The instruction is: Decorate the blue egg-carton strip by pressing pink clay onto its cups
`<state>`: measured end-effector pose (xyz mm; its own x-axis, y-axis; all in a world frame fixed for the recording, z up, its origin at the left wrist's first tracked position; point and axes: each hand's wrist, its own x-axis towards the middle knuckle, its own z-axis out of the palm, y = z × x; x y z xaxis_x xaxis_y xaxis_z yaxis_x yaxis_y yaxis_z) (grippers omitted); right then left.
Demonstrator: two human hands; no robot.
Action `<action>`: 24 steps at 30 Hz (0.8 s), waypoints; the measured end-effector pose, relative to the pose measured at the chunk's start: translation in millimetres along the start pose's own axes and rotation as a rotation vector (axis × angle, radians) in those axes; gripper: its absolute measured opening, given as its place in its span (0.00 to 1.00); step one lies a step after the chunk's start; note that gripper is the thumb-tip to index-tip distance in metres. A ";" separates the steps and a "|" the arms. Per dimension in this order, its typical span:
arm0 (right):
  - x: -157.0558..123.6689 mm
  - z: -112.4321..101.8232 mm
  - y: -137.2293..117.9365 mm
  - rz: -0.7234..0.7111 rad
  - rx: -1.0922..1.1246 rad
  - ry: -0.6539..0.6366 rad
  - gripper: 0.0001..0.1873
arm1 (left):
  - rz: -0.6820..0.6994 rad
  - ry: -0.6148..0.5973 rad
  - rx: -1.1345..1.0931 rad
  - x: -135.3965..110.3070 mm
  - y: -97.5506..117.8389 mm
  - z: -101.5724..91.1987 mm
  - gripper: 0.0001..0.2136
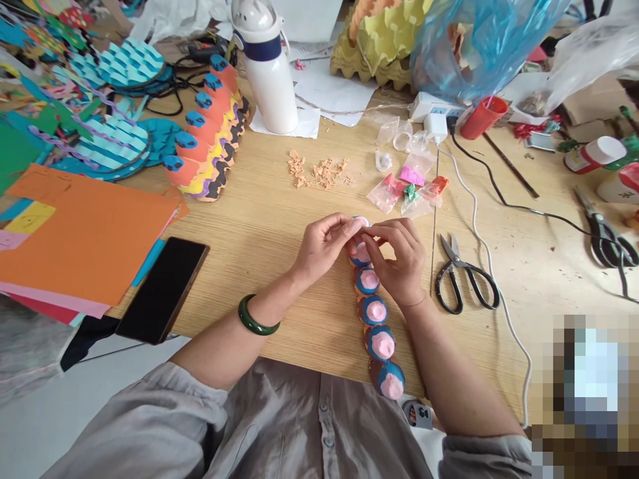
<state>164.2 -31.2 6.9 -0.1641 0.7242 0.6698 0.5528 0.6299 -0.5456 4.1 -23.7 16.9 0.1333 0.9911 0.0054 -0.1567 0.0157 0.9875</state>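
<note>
A row of several round craft bumps [378, 326], brown with blue rings and pink tops, runs from the table's near edge toward the middle. My left hand [324, 245] and my right hand [397, 256] meet at its far end. Both pinch a small pale pink disc [360, 221] between thumb and fingertips, just above the farthest bump. A green bangle [255, 318] sits on my left wrist.
Black scissors [462, 276] lie right of my right hand, beside a white cable [474, 219]. A black phone [162, 289] and orange paper sheets [90, 239] lie at left. Small plastic bags [407, 189], paper scraps [319, 171], a white bottle [267, 66] and a second crest piece [210, 140] lie farther back.
</note>
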 end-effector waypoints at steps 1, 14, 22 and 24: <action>0.4 -0.3 -0.5 0.009 0.000 0.009 0.03 | -0.005 -0.009 -0.017 0.2 0.0 0.2 0.17; -0.3 0.4 2.7 0.017 0.067 -0.004 0.04 | -0.046 -0.044 -0.050 2.3 -3.5 -1.2 0.18; 0.6 -0.7 -3.8 0.181 0.108 0.053 0.04 | 0.008 0.059 0.000 4.4 -6.4 -2.0 0.12; -0.4 0.1 -2.1 0.308 0.194 0.117 0.04 | -0.016 0.106 -0.075 7.7 -8.2 -3.7 0.10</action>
<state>163.0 -32.8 7.7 0.0866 0.8581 0.5062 0.3951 0.4368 -0.8081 2.7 -15.6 8.3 0.0327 0.9990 -0.0313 -0.2289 0.0380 0.9727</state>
